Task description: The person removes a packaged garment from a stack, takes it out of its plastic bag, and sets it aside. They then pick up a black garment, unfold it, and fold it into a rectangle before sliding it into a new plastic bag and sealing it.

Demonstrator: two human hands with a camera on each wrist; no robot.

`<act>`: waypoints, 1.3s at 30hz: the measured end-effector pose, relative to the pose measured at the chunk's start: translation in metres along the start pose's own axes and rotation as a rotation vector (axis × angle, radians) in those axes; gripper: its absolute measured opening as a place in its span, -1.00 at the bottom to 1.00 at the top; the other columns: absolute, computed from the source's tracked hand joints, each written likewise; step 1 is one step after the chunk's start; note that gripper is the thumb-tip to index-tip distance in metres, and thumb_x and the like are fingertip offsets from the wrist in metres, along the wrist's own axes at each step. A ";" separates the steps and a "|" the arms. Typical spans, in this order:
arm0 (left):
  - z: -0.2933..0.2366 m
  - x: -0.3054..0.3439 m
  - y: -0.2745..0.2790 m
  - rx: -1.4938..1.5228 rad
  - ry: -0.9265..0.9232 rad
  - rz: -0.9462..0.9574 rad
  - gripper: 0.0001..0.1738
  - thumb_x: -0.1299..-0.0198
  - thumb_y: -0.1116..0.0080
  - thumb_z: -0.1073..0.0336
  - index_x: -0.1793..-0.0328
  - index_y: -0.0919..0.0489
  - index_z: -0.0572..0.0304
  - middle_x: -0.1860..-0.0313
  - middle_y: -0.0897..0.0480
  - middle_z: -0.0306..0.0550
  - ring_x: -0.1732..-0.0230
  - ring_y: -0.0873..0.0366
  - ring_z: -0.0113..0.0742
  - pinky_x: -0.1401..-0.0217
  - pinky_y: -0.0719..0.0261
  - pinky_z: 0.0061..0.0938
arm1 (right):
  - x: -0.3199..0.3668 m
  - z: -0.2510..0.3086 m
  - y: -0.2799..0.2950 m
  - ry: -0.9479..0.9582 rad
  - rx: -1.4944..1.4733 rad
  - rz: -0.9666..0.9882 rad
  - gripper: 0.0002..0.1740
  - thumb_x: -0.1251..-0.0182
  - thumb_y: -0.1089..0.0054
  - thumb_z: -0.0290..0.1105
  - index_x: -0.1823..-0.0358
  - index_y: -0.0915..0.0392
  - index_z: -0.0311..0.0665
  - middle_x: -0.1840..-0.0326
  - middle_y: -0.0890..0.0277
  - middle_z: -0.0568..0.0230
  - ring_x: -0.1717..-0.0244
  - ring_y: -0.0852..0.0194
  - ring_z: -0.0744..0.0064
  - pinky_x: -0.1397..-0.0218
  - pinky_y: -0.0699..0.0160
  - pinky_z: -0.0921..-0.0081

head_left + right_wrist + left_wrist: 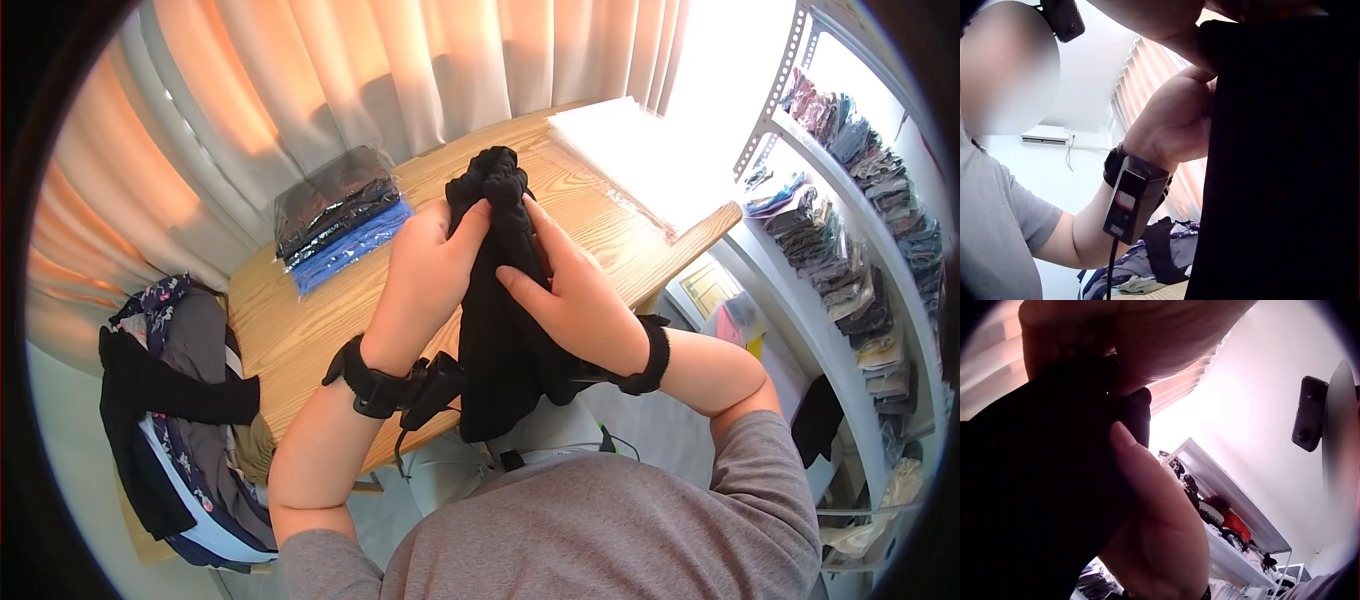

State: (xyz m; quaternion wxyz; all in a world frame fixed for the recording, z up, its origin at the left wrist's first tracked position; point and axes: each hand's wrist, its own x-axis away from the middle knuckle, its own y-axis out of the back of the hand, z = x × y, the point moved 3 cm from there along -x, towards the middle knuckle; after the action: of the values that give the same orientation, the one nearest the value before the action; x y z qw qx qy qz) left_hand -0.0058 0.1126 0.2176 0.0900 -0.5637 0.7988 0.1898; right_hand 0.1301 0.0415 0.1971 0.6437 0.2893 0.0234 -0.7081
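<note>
A black garment [500, 330] with a gathered, bunched upper end hangs down in front of the person, over the near side of the table. My left hand [425, 265] grips it just below the gathers, thumb on the near face. On the other side, my right hand [580, 300] holds it a little lower, its thumb lying across the front and its fingers mostly behind the cloth. Dark fabric fills much of both wrist views. The left wrist view also shows the right hand [1163, 519] pressed against the cloth; in the right wrist view the left hand [1175, 119] is at its edge.
On the wooden table [320, 340], plastic-wrapped black and blue clothes [340, 215] lie at the back left, and clear plastic bags [625, 150] at the back right. A heap of clothes [190, 400] sits left of the table. Shelves [810, 150] of packed garments stand on the right.
</note>
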 end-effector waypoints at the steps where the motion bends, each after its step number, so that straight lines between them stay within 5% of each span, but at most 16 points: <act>1: 0.000 0.001 0.001 0.026 0.018 0.010 -0.66 -0.30 -0.10 0.16 0.17 -0.57 0.38 0.47 -0.59 -0.21 0.47 -0.45 -0.55 0.40 -0.43 -0.54 | -0.001 0.000 0.001 0.000 -0.001 -0.001 -0.33 -0.27 -0.15 -0.39 -0.35 -0.14 -0.50 0.02 -0.51 -0.24 -0.04 -0.55 0.07 -0.13 -0.45 0.37; 4: -0.008 0.007 0.017 -0.047 0.083 0.018 -0.66 -0.27 -0.12 0.16 0.15 -0.55 0.38 0.50 -0.56 -0.25 0.48 -0.44 -0.56 0.42 -0.40 -0.56 | -0.008 0.001 0.015 0.050 -0.062 -0.001 -0.42 -0.27 -0.08 -0.43 -0.31 -0.24 -0.47 0.01 -0.51 -0.25 -0.10 -0.52 0.06 -0.16 -0.42 0.37; 6: 0.003 0.003 0.047 -0.134 0.147 0.018 -0.62 -0.21 -0.16 0.18 0.07 -0.51 0.42 0.38 -0.60 -0.19 0.35 -0.50 -0.55 0.31 -0.45 -0.60 | -0.016 0.012 0.042 -0.088 -0.192 0.058 -0.56 -0.30 0.02 -0.47 -0.21 -0.37 -0.44 0.00 -0.57 -0.01 -0.01 -0.56 0.22 -0.14 -0.45 0.48; 8: -0.027 0.012 0.065 0.196 0.125 0.020 -0.53 -0.19 -0.17 0.20 -0.07 -0.47 0.47 0.04 -0.61 -0.06 0.05 -0.56 -0.41 -0.05 -0.49 -0.58 | -0.026 0.015 0.072 -0.176 -0.487 0.101 -0.63 -0.30 0.06 -0.51 -0.11 -0.45 -0.45 0.02 -0.58 0.11 0.03 -0.56 0.34 -0.15 -0.45 0.54; 11: -0.055 0.019 0.092 0.529 -0.049 0.206 -0.59 -0.15 -0.09 0.29 -0.06 -0.47 0.46 -0.01 -0.58 0.01 0.00 -0.57 -0.24 -0.13 -0.51 -0.39 | -0.031 0.018 0.112 -0.024 -0.801 0.230 -0.68 -0.33 0.04 -0.38 -0.02 -0.48 -0.40 0.04 -0.53 0.07 -0.03 -0.50 0.24 -0.19 -0.45 0.31; 13: -0.059 0.017 0.084 0.788 -0.234 0.659 -0.57 0.03 -0.13 0.17 0.11 -0.50 0.39 0.14 -0.57 0.05 0.10 -0.56 -0.06 -0.06 -0.52 -0.28 | -0.031 0.020 0.111 0.490 -0.490 0.375 -0.69 -0.37 0.00 -0.15 0.19 -0.51 -0.27 0.25 -0.50 0.12 0.05 -0.48 0.15 -0.06 -0.48 0.24; 14: -0.059 0.006 0.069 0.871 -0.302 0.852 -0.60 0.04 -0.12 0.17 0.17 -0.50 0.38 0.16 -0.57 0.07 0.12 -0.54 -0.05 -0.03 -0.51 -0.28 | -0.033 0.014 0.097 0.205 -0.858 0.476 -0.59 -0.35 -0.03 0.03 0.38 -0.46 -0.19 0.40 -0.40 0.19 0.15 -0.45 0.13 0.09 -0.46 0.24; 15: -0.061 0.001 0.055 0.952 -0.368 1.048 -0.62 0.06 -0.11 0.17 0.22 -0.50 0.37 0.19 -0.56 0.09 0.15 -0.52 -0.04 0.00 -0.49 -0.28 | -0.046 0.006 0.092 0.336 -0.592 0.490 -0.64 -0.33 -0.09 -0.05 0.41 -0.43 -0.20 0.39 -0.40 0.20 0.16 -0.44 0.13 0.11 -0.44 0.24; 16: -0.059 0.000 0.050 0.893 -0.299 0.878 -0.62 0.07 -0.11 0.16 0.23 -0.53 0.36 0.20 -0.54 0.10 0.16 -0.49 -0.11 0.00 -0.44 -0.33 | -0.060 -0.002 0.087 0.461 -0.321 0.495 -0.69 -0.32 -0.14 -0.13 0.44 -0.41 -0.21 0.38 -0.39 0.20 0.18 -0.43 0.13 0.13 -0.42 0.24; 17: -0.057 -0.003 0.049 0.772 -0.168 0.838 -0.61 0.05 -0.08 0.20 0.18 -0.53 0.39 0.06 -0.54 0.13 0.01 -0.49 -0.11 -0.15 -0.39 -0.36 | -0.069 0.007 0.060 0.271 -0.747 0.646 -0.78 -0.41 0.00 -0.38 0.11 -0.51 -0.40 0.07 -0.54 0.20 0.02 -0.49 0.45 -0.08 -0.44 0.50; 18: -0.060 -0.005 0.043 0.691 -0.135 0.764 -0.63 0.03 -0.06 0.24 0.16 -0.53 0.39 -0.03 -0.51 0.14 -0.06 -0.48 -0.13 -0.20 -0.36 -0.36 | -0.067 0.013 0.049 0.188 -0.824 0.662 -0.75 -0.44 0.02 -0.31 0.07 -0.51 -0.35 0.06 -0.54 0.27 0.06 -0.49 0.59 -0.07 -0.44 0.57; 22: -0.061 -0.010 0.033 0.430 -0.152 0.593 -0.72 -0.03 0.09 0.48 0.11 -0.53 0.33 -0.34 -0.36 0.09 -0.24 -0.41 -0.23 -0.34 -0.26 -0.38 | -0.066 -0.013 0.019 0.119 -0.904 0.716 -0.70 -0.43 -0.02 -0.30 -0.06 -0.49 -0.31 -0.01 -0.52 0.31 0.02 -0.49 0.58 -0.10 -0.45 0.60; 29: -0.068 -0.007 0.041 0.107 -0.151 0.512 -0.68 0.07 0.20 0.61 0.22 -0.51 0.22 -0.44 -0.25 0.10 -0.36 -0.26 -0.27 -0.36 -0.20 -0.41 | -0.054 0.013 0.003 0.045 -0.915 0.767 -0.64 -0.48 0.05 -0.30 -0.15 -0.42 -0.39 -0.04 -0.51 0.30 -0.01 -0.49 0.56 -0.12 -0.47 0.54; 31: -0.067 -0.004 0.043 0.079 -0.148 0.538 -0.70 -0.02 0.15 0.56 0.12 -0.50 0.22 -0.42 -0.26 0.08 -0.38 -0.24 -0.27 -0.36 -0.19 -0.44 | -0.052 0.011 -0.003 -0.179 -0.919 0.713 -0.65 -0.47 0.03 -0.32 -0.15 -0.42 -0.40 -0.05 -0.50 0.30 -0.02 -0.49 0.56 -0.14 -0.46 0.54; 35: -0.071 0.003 0.048 -0.092 -0.265 0.358 -0.68 -0.25 0.11 0.42 -0.13 -0.44 0.23 -0.38 -0.32 0.04 -0.40 -0.23 -0.28 -0.37 -0.18 -0.46 | -0.061 0.016 0.002 -0.078 -1.012 0.717 -0.68 -0.42 0.02 -0.41 -0.11 -0.44 -0.43 -0.01 -0.52 0.27 0.02 -0.51 0.54 -0.08 -0.50 0.55; 39: -0.078 0.011 0.063 0.255 -0.081 0.139 -0.33 -0.35 -0.08 0.14 -0.45 -0.14 0.34 -0.20 -0.45 -0.02 -0.28 -0.33 -0.34 -0.36 -0.22 -0.45 | -0.070 0.036 0.017 -0.224 -0.879 0.269 -0.72 -0.32 0.04 -0.52 -0.01 -0.48 -0.49 0.13 -0.57 0.20 0.17 -0.56 0.52 0.07 -0.56 0.58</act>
State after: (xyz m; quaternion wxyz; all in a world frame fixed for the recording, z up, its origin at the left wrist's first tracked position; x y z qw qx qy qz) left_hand -0.0633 0.0898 0.2970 0.1797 -0.4829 0.8493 0.1151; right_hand 0.1326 0.0871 0.2640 0.7898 -0.0883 0.2137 -0.5681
